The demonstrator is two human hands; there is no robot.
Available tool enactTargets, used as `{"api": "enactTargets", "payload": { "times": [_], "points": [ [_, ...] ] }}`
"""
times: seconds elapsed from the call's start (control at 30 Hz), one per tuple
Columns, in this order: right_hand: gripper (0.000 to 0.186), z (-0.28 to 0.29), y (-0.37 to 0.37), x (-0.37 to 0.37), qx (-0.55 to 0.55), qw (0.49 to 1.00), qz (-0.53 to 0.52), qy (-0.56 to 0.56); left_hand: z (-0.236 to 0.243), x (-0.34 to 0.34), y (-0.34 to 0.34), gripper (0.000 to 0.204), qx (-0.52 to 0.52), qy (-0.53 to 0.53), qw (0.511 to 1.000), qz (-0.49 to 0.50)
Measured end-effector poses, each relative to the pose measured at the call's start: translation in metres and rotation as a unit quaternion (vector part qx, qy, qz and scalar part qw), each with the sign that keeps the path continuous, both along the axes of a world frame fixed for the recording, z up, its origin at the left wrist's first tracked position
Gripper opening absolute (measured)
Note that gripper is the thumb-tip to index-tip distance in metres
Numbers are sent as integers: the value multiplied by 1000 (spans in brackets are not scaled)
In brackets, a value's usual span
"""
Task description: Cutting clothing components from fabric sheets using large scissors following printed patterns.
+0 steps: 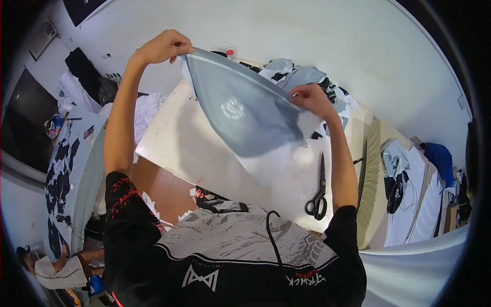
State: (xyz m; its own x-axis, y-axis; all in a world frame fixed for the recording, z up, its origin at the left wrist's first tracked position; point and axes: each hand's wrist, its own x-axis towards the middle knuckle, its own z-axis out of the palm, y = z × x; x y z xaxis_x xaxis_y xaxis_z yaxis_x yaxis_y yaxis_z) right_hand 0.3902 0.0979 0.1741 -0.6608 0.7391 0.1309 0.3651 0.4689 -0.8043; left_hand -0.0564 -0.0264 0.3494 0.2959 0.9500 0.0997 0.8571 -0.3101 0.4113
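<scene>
A grey-blue piece of fabric (pixel 245 117) with a pale round print and white edging is held up over the white worktable (pixel 169 143). My left hand (pixel 166 47) pinches its upper left corner. My right hand (pixel 311 100) grips its upper right end. Below my right hand, large black-handled scissors (pixel 316 202) lie on the table, blades pointing away from me.
Piled grey, black and white fabric (pixel 299 77) sits at the table's back. A side table (pixel 69 169) with dark cut pieces stands left, another person (pixel 56 268) at lower left. A padded board (pixel 372 179) and hanging cloths (pixel 396 169) are at right.
</scene>
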Motion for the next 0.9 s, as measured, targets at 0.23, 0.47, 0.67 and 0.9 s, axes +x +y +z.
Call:
{"api": "enactTargets", "payload": {
  "times": [0.23,0.47,0.67,0.9],
  "points": [
    [11,-64,-7,-21,238,953,-101,160,-113,-84,-59,18,197,-46,975,92],
    [65,-145,-72,-156,227,964,59,126,-192,-32,-110,19,124,-198,969,81],
    [57,-136,-132,-269,130,957,211,151,-116,21,-136,15,-19,-355,932,67],
    [24,-174,-96,-215,-70,974,129,175,-95,-43,-136,20,91,-264,951,135]
  ]
}}
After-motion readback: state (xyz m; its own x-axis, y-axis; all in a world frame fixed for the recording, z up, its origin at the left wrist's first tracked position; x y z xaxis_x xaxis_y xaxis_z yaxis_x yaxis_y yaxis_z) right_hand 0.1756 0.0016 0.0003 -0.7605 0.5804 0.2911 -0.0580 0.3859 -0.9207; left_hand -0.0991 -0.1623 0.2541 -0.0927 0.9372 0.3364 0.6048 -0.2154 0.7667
